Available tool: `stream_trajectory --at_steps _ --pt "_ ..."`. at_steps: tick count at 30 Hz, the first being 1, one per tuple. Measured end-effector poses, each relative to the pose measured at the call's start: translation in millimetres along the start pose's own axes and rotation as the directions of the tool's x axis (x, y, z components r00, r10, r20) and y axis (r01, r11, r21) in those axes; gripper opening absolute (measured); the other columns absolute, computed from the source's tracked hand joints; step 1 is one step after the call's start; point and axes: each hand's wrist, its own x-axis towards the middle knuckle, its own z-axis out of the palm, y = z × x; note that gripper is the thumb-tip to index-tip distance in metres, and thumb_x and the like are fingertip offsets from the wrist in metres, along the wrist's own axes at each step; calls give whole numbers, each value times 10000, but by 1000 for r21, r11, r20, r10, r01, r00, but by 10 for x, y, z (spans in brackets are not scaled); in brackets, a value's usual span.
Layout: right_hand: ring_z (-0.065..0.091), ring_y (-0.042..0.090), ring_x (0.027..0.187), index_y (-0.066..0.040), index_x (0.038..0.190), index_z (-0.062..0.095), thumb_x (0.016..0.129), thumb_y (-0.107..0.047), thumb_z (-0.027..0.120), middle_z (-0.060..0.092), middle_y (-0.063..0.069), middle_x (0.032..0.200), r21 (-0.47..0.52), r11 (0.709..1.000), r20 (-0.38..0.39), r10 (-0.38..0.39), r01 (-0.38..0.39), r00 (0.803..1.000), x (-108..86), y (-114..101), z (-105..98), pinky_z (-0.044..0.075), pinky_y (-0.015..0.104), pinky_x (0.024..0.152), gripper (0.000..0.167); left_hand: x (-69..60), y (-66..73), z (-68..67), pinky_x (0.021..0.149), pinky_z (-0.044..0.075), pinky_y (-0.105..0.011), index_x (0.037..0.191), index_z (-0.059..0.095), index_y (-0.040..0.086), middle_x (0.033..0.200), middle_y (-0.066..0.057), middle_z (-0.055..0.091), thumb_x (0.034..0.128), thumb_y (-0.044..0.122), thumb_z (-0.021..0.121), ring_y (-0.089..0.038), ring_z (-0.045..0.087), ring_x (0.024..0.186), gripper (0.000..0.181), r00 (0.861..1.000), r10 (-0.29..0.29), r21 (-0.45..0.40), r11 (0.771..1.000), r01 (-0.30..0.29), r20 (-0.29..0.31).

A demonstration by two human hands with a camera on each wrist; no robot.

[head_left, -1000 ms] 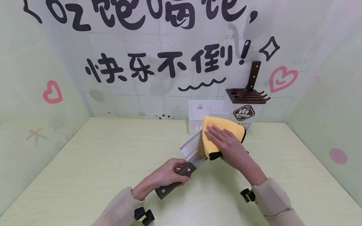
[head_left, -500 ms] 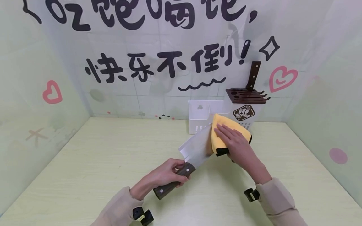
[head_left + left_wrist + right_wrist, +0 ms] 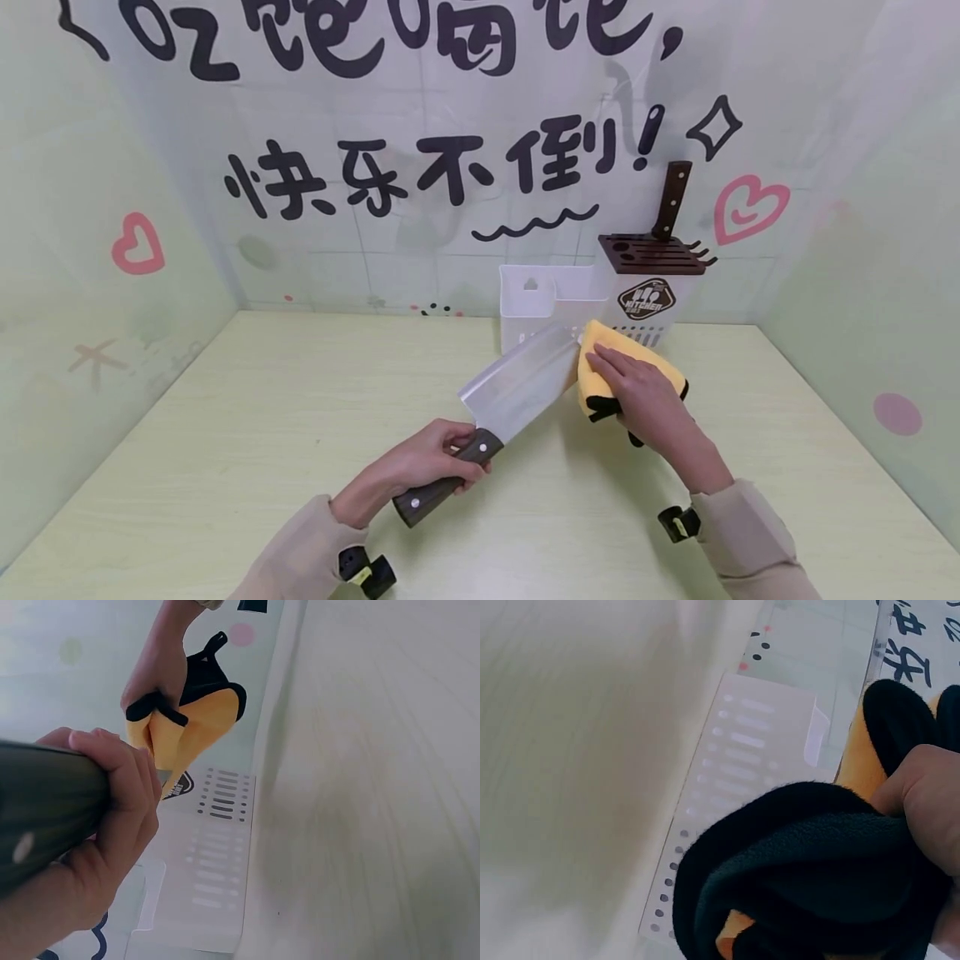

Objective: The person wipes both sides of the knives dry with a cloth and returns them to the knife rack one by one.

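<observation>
My left hand (image 3: 427, 460) grips the dark wooden handle (image 3: 450, 477) of a cleaver, held above the table with its broad steel blade (image 3: 525, 375) slanting up to the right. My right hand (image 3: 651, 404) holds a folded yellow cloth (image 3: 596, 379) with black edging at the blade's far end, covering the tip. In the left wrist view, the cleaver's handle (image 3: 45, 810) looms close, and the cloth (image 3: 206, 724) hangs bunched from the right hand (image 3: 159, 671). The right wrist view shows the cloth's dark underside (image 3: 817, 862) and part of the right hand (image 3: 934, 802).
Against the back wall stands a white perforated holder (image 3: 525, 296) with a brown slotted top (image 3: 648, 257) on its right section. A dark-handled knife (image 3: 672, 200) stands in that top. The pale table (image 3: 300, 400) is enclosed by printed walls on three sides.
The cloth in my right hand has slid along the blade toward its far end, baring more steel. The left hand and cleaver have shifted slightly left.
</observation>
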Motion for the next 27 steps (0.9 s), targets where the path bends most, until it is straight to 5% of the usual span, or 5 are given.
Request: stream_trajectory --at_steps 9,17,27 --pt "547 347 992 16 1104 552 570 97 768 558 192 1126 -36 999 87 35 -32 996 -83 -6 107 467 459 746 582 -23 13 -36 518 449 -194 967 507 -119 837 -159 594 766 10 602 -107 527 579 256 998 5 1 1000 -5 -59" --pt "575 325 892 -4 1038 538 574 34 793 581 164 1025 0 1000 142 -26 26 990 -163 -117 282 485 427 637 531 -10 102 -48 557 469 -220 1005 485 -130 823 -114 597 812 28 589 -117 544 592 270 994 51 -23 998 -53 -98" --pt "555 332 909 -14 1073 518 665 53 702 560 164 1015 62 998 287 9 -28 958 -233 -258 355 473 444 625 453 -10 174 -31 550 479 -239 993 490 -124 764 -77 599 829 57 598 -115 553 569 267 988 85 7 996 -85 -132"
